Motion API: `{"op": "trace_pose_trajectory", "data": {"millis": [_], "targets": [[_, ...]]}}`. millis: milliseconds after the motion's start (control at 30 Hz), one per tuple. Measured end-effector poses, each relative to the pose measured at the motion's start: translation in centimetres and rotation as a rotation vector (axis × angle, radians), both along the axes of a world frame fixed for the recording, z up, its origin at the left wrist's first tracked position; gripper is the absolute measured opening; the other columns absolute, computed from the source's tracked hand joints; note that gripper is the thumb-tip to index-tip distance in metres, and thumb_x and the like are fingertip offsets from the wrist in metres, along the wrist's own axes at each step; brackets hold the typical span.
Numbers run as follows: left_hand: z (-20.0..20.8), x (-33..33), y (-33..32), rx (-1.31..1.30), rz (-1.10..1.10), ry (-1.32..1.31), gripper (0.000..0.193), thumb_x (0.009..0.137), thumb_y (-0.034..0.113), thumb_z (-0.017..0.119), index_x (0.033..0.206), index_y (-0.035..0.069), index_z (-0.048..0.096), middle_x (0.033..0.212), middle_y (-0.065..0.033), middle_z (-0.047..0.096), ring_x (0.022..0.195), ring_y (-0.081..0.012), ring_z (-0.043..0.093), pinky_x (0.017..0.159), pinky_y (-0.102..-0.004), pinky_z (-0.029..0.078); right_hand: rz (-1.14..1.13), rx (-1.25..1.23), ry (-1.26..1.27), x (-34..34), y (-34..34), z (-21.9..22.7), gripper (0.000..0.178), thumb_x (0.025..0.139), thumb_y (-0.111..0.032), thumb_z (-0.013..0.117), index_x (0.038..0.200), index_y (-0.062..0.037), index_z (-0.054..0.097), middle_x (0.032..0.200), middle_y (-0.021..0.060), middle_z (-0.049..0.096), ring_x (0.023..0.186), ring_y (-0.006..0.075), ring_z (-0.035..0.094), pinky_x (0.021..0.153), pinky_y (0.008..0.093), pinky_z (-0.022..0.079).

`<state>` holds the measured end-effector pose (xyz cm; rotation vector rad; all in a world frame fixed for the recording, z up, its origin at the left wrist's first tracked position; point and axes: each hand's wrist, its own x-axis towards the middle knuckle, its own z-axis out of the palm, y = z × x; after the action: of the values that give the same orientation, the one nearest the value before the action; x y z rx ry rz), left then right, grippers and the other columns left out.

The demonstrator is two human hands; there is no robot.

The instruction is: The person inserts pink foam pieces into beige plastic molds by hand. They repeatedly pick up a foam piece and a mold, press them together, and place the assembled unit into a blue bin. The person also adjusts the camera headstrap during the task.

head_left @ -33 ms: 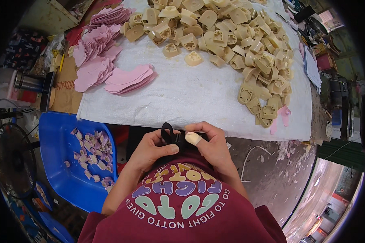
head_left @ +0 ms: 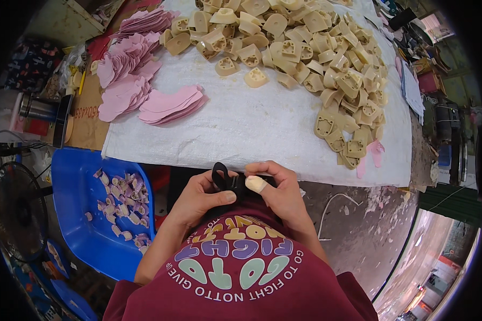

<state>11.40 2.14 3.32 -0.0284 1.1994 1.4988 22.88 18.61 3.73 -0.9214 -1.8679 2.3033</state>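
Note:
At my waist, just below the table's front edge, a looped black strap (head_left: 219,174) sticks up beside the thumb and fingers of my left hand (head_left: 202,197), which is closed on it. Dark material lies between the two hands, its shape hard to make out against the dark lap. Close by, my right hand (head_left: 281,193) has its thumb and forefinger curled toward each other. A pale wrap covers the tip of that thumb. What the right fingers hold, if anything, is hidden.
A white-covered table (head_left: 235,134) bears a big heap of beige shoe heels (head_left: 326,53) and stacks of pink cut pieces (head_left: 171,104). A blue basin (head_left: 85,219) with purplish heel-like pieces (head_left: 126,198) stands at the left, near a black fan (head_left: 19,211).

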Motion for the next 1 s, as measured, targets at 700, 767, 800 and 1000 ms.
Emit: {"op": "trace_pose_trajectory", "data": {"millis": [700,767,800,1000], "targets": [[-1.4,-0.7,-0.9,0.108,-0.024,-0.281,0.037,0.082,0.019,0.075,0.111,0.000,0.063,0.100,-0.0068,0.067,0.088,-0.0127,0.063,0.083,-0.0261,0.049,0.138,0.619,0.237,0.5,-0.8,0.6,0.022,0.078,-0.003,0.067,0.100,-0.0060,0.064,0.095,0.0070,0.062,0.080,0.0207,0.063,0.070,0.0291,0.050],[-1.5,-1.0,-1.1,0.015,-0.100,-0.218,0.033,0.083,0.020,0.075,0.108,0.001,0.064,0.096,-0.0051,0.068,0.081,-0.0105,0.063,0.076,-0.0239,0.050,0.170,0.685,0.252,0.6,-1.0,0.4,0.023,0.079,-0.003,0.066,0.101,-0.0069,0.064,0.096,0.0084,0.063,0.080,0.0236,0.065,0.068,0.0312,0.051],[-1.5,-1.1,-1.2,-0.033,-0.134,-0.184,0.032,0.083,0.021,0.075,0.106,0.001,0.065,0.093,-0.0043,0.068,0.078,-0.0094,0.063,0.073,-0.0227,0.050,0.212,0.706,0.242,0.6,-1.0,0.5,0.024,0.078,-0.003,0.065,0.102,-0.0070,0.063,0.097,0.0086,0.063,0.080,0.0241,0.065,0.067,0.0315,0.052],[-0.7,-0.9,-0.6,-0.071,-0.159,-0.135,0.029,0.084,0.024,0.074,0.102,0.003,0.067,0.089,-0.0014,0.068,0.072,-0.0040,0.060,0.061,-0.0172,0.044,0.275,0.723,0.193,0.6,-1.4,0.8,0.030,0.078,-0.001,0.064,0.106,-0.0060,0.057,0.099,0.0097,0.064,0.083,0.0247,0.067,0.067,0.0328,0.052]]}}
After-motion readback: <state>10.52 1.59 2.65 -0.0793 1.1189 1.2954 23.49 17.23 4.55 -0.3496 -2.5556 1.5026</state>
